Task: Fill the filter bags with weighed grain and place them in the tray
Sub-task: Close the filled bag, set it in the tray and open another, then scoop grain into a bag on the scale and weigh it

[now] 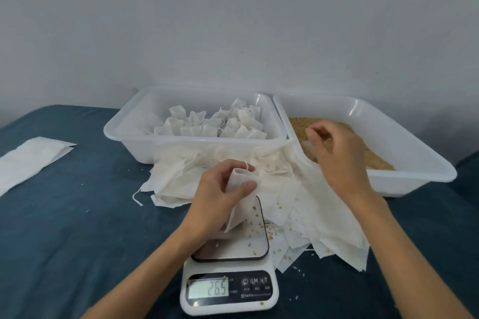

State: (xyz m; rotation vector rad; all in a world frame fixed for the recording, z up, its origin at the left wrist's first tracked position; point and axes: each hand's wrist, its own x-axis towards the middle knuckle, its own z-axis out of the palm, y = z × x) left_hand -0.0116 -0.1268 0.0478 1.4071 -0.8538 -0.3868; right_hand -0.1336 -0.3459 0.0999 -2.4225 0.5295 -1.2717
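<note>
The left hand [220,197] pinches a white paper filter bag [239,202] upright over the white digital scale [229,261], mouth up. The right hand [337,155], fingers loosely curled over loose golden grain [375,160], holding unclear, sits up-right of the bag's mouth and nearer the grain.

Scale [229,280] before two trays [277,137]

One head-worn view looks forward and down from just behind and above the scale [229,264], which sits close at bottom centre with its display facing the camera. Both forearms enter from the bottom edge on either side of the scale. Two trays [282,141] lie beyond the scale, farther off, and a bare wall fills the upper half.
</note>
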